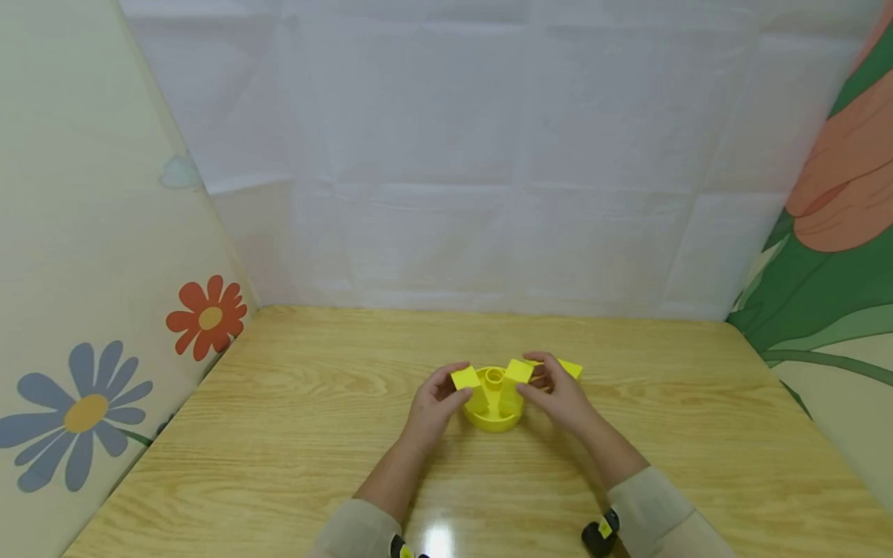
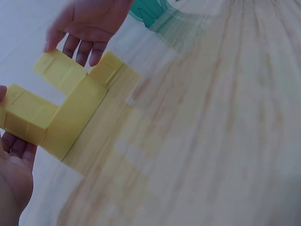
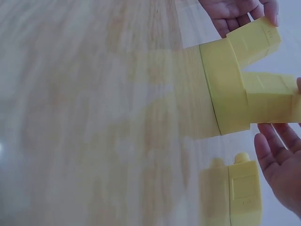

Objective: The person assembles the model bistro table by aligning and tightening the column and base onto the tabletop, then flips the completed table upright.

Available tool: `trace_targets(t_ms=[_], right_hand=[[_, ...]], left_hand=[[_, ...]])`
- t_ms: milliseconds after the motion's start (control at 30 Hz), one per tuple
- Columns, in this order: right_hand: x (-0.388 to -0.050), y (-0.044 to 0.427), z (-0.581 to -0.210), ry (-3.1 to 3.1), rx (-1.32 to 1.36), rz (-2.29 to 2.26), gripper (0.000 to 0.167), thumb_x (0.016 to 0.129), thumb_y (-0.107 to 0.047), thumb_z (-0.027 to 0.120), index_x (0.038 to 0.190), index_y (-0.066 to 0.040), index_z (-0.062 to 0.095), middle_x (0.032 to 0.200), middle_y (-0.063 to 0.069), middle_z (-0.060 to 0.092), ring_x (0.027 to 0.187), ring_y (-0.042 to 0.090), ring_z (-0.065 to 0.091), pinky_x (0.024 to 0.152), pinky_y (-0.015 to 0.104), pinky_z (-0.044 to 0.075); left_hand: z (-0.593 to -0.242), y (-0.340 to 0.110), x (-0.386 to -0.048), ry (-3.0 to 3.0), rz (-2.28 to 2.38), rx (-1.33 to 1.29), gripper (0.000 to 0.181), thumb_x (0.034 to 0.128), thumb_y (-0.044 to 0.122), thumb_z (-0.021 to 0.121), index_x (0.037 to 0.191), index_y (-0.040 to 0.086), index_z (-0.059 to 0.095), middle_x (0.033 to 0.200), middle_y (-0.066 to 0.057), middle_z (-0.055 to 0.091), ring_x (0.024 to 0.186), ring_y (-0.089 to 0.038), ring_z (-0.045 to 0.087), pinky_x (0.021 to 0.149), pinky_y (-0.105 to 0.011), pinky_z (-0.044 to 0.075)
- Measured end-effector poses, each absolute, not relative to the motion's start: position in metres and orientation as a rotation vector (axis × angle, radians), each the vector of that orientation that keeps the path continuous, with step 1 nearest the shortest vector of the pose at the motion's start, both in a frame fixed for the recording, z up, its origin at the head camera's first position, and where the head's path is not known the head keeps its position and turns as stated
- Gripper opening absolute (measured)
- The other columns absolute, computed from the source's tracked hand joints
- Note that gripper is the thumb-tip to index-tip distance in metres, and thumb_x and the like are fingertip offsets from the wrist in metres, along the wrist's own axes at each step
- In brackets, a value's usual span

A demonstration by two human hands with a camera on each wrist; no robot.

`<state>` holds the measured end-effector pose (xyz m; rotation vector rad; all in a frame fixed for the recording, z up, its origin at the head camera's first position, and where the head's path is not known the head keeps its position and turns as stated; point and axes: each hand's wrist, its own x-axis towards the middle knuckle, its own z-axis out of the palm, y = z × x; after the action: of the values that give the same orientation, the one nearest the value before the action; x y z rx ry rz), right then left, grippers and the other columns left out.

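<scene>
A round yellow base (image 1: 492, 425) with a raised rim and a hollow central post lies on the table between the hands. My left hand (image 1: 431, 407) pinches the top of one yellow block (image 1: 466, 378), thumb in front and fingers behind. On the other side, my right hand (image 1: 563, 397) pinches a second yellow block (image 1: 518, 370) the same way. Both blocks rise from the base and lean outward in the wrist views; their lower ends are hidden behind the base's wall (image 3: 225, 89). Whether they are fastened, I cannot tell.
Another yellow block (image 3: 244, 193) with rounded knobs at one end lies on the wood-grain table (image 1: 314, 434), beside the right hand. A white cloth (image 1: 432, 155) hangs behind the table. Flower-painted panels (image 1: 84, 232) flank it.
</scene>
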<state>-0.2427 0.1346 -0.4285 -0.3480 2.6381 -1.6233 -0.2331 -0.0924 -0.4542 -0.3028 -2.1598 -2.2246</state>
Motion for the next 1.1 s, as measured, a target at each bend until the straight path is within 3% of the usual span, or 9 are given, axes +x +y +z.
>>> trace_targets(t_ms=[233,433,700,867,1100], right_hand=[[-0.242,0.137,-0.429,2.609,-0.34,-1.556,0.059,0.093,-0.024,0.067,0.146,-0.015,0.043,0.136,0.015,0.053,0.098,0.021,0.055,0.078,0.027,0.046],[-0.239,0.141,-0.429,2.599,-0.337,-1.593,0.057,0.092,-0.024,0.069,0.143,-0.01,0.047,0.136,0.014,0.053,0.101,0.023,0.057,0.081,0.029,0.049],[-0.235,0.144,-0.431,2.559,-0.357,-1.748,0.045,0.091,-0.014,0.069,0.131,-0.001,0.051,0.131,0.022,0.057,0.117,0.037,0.06,0.095,0.041,0.055],[-0.233,0.144,-0.43,2.545,-0.355,-1.763,0.042,0.091,-0.014,0.069,0.127,-0.001,0.051,0.124,0.019,0.061,0.113,0.03,0.061,0.095,0.037,0.053],[-0.231,0.145,-0.428,2.584,-0.399,-1.704,0.052,0.089,-0.013,0.071,0.136,-0.003,0.051,0.132,0.021,0.056,0.101,0.022,0.059,0.084,0.026,0.052]], left_hand=[[-0.455,-0.093,-0.234,-2.159,-2.239,-0.318,0.046,0.0908,0.002,0.062,0.135,-0.004,0.052,0.137,-0.019,0.054,0.113,-0.012,0.056,0.092,-0.015,0.048],[-0.454,-0.093,-0.233,-2.162,-2.244,-0.309,0.046,0.091,0.002,0.062,0.135,-0.003,0.052,0.137,-0.018,0.054,0.113,-0.012,0.055,0.092,-0.015,0.048],[-0.454,-0.093,-0.233,-2.161,-2.249,-0.302,0.046,0.0911,0.001,0.061,0.136,-0.004,0.051,0.137,-0.019,0.054,0.111,-0.01,0.055,0.09,-0.014,0.049],[-0.454,-0.093,-0.233,-2.163,-2.247,-0.305,0.046,0.0908,0.001,0.061,0.135,-0.003,0.052,0.137,-0.019,0.054,0.111,-0.01,0.055,0.09,-0.014,0.049],[-0.454,-0.093,-0.234,-2.164,-2.246,-0.307,0.046,0.0906,0.001,0.062,0.135,-0.003,0.052,0.136,-0.019,0.054,0.11,-0.011,0.055,0.09,-0.015,0.049]])
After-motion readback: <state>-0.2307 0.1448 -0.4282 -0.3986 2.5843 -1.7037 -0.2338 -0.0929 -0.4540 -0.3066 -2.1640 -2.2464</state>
